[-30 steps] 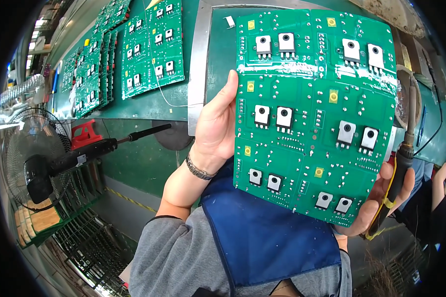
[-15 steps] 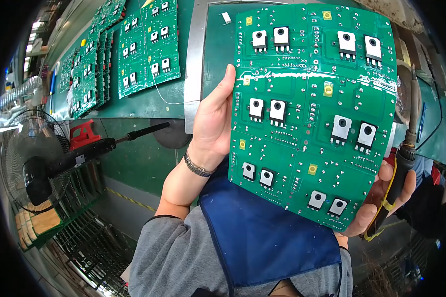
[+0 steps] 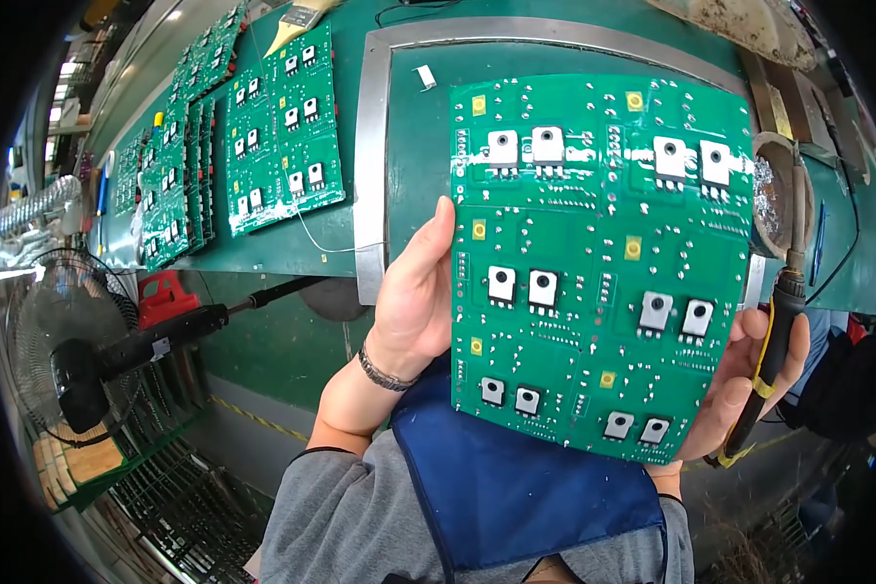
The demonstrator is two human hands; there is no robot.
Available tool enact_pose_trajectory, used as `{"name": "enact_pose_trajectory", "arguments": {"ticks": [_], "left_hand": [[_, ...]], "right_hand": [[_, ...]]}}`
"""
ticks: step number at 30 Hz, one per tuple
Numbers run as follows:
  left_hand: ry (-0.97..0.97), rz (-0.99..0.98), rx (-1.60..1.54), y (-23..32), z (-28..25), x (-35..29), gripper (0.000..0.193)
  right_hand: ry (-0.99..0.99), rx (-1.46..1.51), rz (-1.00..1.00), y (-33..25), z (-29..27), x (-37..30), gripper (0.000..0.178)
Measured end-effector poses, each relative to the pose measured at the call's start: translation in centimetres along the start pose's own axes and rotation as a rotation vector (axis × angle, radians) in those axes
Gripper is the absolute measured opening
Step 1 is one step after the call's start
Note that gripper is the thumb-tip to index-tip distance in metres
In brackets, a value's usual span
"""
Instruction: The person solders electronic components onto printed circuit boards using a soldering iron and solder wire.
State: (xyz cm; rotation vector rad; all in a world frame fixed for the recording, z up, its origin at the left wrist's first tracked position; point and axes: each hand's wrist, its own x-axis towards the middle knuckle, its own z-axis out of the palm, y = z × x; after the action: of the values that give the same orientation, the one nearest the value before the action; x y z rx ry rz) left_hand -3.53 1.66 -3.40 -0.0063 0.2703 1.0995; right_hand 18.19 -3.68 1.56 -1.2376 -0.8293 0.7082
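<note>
A large green circuit board (image 3: 555, 238), its face dotted with solder joints and paired silver-and-black transistors, is held up and tilted over the bench edge and my lap. My left hand (image 3: 414, 302) grips its left edge, thumb along the side and the other fingers hidden behind. At the lower right edge, my right hand (image 3: 730, 404) supports the board while also holding a soldering iron (image 3: 781, 326). The iron has a black handle with yellow wrapping, and its tip points up and away from me, beside the board. Part of the right hand is hidden behind the board.
More green circuit boards (image 3: 287, 131) lie and lean at the bench's left, with a thin wire near them. A metal frame (image 3: 372, 195) borders the work area, holding a small white piece (image 3: 425, 78). Right stands a round dish (image 3: 771, 185); a fan (image 3: 63, 341) is at lower left.
The board's far edge has come down toward me, uncovering more bench and frame behind it. Glare has shifted on its face. Both hands keep their grip, and the iron has dipped slightly.
</note>
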Motion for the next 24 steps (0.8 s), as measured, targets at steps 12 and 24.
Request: {"name": "enact_pose_trajectory", "arguments": {"ticks": [12,24], "left_hand": [[-0.101,-0.021,0.066,-0.1,-0.2,0.4,0.047],[-0.110,0.019,0.083,-0.5,-0.1,0.1,0.049]], "right_hand": [[-0.164,0.192,0.074,-0.9,-1.1,-0.5,0.061],[-0.084,0.094,-0.093,1.5,-1.1,1.3,0.074]]}}
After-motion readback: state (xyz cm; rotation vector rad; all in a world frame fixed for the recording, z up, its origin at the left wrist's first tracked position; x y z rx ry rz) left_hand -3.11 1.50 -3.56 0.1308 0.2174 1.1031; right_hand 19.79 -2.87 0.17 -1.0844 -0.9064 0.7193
